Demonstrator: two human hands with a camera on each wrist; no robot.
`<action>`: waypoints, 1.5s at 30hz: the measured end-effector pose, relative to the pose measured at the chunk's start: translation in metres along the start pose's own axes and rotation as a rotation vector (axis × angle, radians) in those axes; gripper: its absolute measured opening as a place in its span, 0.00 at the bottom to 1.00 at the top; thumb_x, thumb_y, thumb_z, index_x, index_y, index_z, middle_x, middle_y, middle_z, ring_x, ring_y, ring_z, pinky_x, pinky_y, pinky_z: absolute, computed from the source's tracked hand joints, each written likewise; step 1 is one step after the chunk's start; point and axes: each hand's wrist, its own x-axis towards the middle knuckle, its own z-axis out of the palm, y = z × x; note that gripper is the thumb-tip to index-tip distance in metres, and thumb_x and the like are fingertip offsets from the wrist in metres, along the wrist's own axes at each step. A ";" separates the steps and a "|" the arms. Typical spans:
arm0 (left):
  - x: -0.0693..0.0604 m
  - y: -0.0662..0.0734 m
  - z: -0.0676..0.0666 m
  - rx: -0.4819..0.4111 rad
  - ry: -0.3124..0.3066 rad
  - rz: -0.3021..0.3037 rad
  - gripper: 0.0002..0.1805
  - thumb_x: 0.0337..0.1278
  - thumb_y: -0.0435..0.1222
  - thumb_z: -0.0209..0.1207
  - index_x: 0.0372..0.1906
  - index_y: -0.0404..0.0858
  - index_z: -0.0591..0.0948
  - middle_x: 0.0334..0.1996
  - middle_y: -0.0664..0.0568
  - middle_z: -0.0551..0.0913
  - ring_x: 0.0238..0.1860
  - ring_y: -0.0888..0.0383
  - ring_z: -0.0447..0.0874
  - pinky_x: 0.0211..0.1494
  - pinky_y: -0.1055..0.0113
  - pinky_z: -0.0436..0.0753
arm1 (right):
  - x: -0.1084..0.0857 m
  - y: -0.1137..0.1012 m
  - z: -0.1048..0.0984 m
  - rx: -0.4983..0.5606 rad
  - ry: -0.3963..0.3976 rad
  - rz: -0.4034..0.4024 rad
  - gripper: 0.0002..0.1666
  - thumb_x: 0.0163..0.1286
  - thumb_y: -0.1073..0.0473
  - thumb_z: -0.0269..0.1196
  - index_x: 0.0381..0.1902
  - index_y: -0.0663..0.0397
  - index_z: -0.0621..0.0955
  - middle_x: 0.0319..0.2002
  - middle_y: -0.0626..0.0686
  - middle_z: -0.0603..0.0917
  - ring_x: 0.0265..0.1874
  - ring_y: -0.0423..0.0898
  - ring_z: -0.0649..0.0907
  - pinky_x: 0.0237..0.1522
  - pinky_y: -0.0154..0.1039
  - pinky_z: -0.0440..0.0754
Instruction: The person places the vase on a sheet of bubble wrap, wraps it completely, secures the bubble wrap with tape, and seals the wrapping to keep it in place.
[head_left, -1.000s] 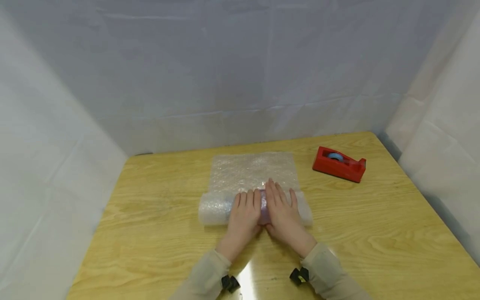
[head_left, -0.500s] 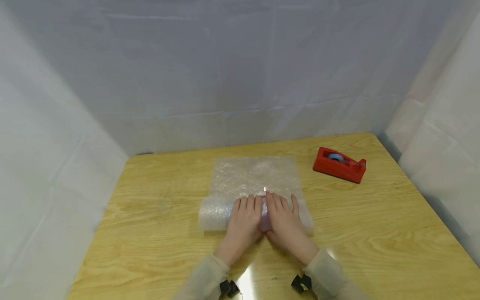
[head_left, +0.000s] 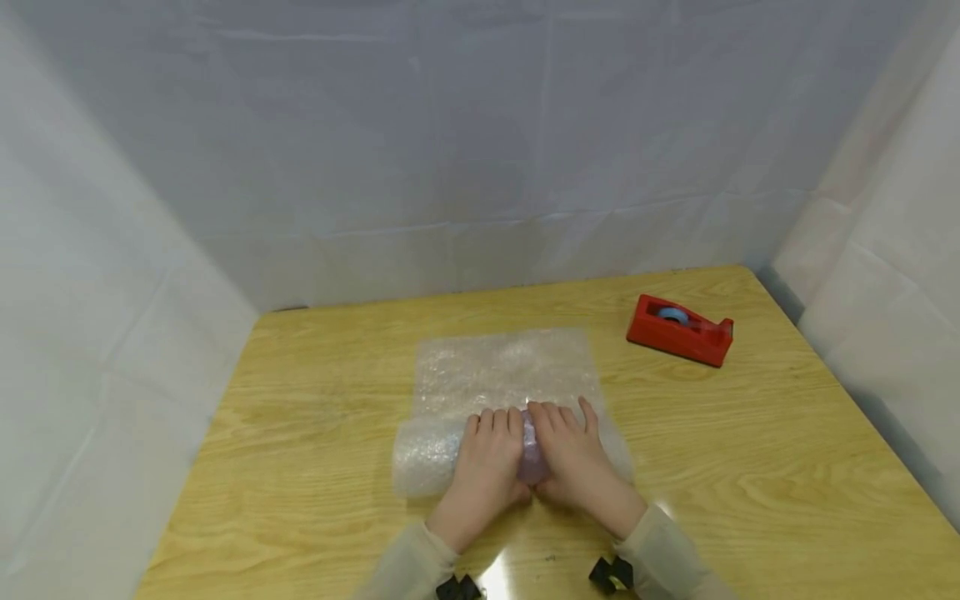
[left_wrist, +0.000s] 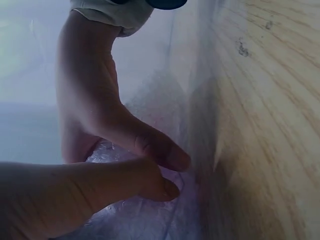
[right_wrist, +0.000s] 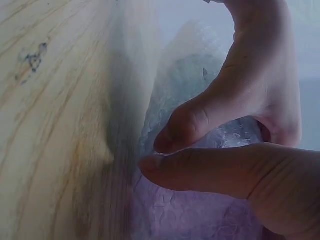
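Note:
A roll of clear bubble wrap (head_left: pixel 427 454) lies across the table, with a purple thing (head_left: pixel 532 454) showing through its middle and a bluish tint near the left hand. From the roll a flat sheet of bubble wrap (head_left: pixel 502 367) stretches toward the back. My left hand (head_left: pixel 483 467) grips the roll left of the purple part, fingers over the top. My right hand (head_left: pixel 581 467) grips it just to the right. In the left wrist view both thumbs press the near side of the wrap (left_wrist: pixel 135 215); the right wrist view shows them close together on the wrap (right_wrist: pixel 195 215).
A red tape dispenser (head_left: pixel 678 331) with a blue roll stands at the back right of the wooden table (head_left: pixel 300 400). White sheeting (head_left: pixel 480 150) hangs behind the table and on both sides.
Both hands and the roll have come nearer to the table's front edge. The flat sheet's far edge has slid the same way, and the right fingers have bent over the roll.

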 end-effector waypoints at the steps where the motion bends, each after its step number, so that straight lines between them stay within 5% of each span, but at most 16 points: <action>1: 0.000 0.000 -0.001 -0.007 -0.015 -0.001 0.55 0.06 0.61 0.80 0.50 0.33 0.77 0.36 0.46 0.81 0.38 0.51 0.77 0.44 0.59 0.77 | 0.000 0.000 -0.001 0.005 -0.006 0.002 0.63 0.31 0.51 0.82 0.66 0.64 0.68 0.58 0.61 0.77 0.57 0.59 0.76 0.65 0.70 0.54; 10: 0.009 -0.006 -0.009 -0.044 -0.127 0.010 0.55 0.08 0.62 0.80 0.51 0.34 0.78 0.39 0.45 0.83 0.41 0.50 0.80 0.46 0.57 0.79 | -0.008 -0.011 -0.003 -0.071 -0.030 0.045 0.64 0.40 0.47 0.81 0.72 0.63 0.63 0.68 0.62 0.69 0.66 0.61 0.68 0.67 0.70 0.51; 19: 0.020 -0.014 -0.013 -0.129 -0.259 0.014 0.51 0.14 0.58 0.80 0.52 0.34 0.78 0.43 0.44 0.83 0.45 0.47 0.80 0.52 0.52 0.78 | -0.019 -0.022 0.010 -0.162 0.139 0.071 0.62 0.44 0.50 0.78 0.73 0.63 0.62 0.70 0.65 0.67 0.70 0.63 0.64 0.66 0.69 0.55; 27: 0.020 -0.015 -0.013 -0.151 -0.292 0.028 0.59 0.18 0.58 0.80 0.62 0.32 0.70 0.50 0.42 0.82 0.52 0.45 0.80 0.60 0.47 0.75 | -0.018 -0.018 0.010 -0.157 0.144 0.057 0.59 0.41 0.54 0.78 0.71 0.62 0.64 0.65 0.64 0.72 0.66 0.62 0.68 0.64 0.70 0.57; 35: 0.013 -0.014 -0.014 -0.048 -0.148 0.081 0.56 0.21 0.59 0.79 0.62 0.34 0.73 0.59 0.41 0.75 0.62 0.39 0.70 0.70 0.45 0.64 | -0.012 -0.015 0.005 -0.149 0.138 0.044 0.56 0.41 0.55 0.77 0.68 0.64 0.67 0.61 0.63 0.74 0.60 0.60 0.73 0.62 0.70 0.59; 40: 0.005 -0.009 -0.013 0.023 -0.018 0.133 0.50 0.33 0.53 0.78 0.63 0.30 0.74 0.55 0.41 0.79 0.58 0.44 0.76 0.69 0.52 0.68 | -0.007 -0.012 0.002 -0.127 0.099 0.054 0.52 0.45 0.54 0.75 0.67 0.64 0.67 0.61 0.63 0.74 0.59 0.60 0.73 0.62 0.71 0.59; 45: 0.000 -0.003 -0.007 0.091 0.014 0.137 0.48 0.40 0.50 0.74 0.66 0.28 0.71 0.61 0.36 0.76 0.63 0.43 0.75 0.70 0.50 0.67 | -0.002 -0.009 0.000 -0.093 0.030 0.080 0.56 0.43 0.53 0.78 0.68 0.64 0.66 0.62 0.63 0.74 0.60 0.61 0.73 0.63 0.71 0.57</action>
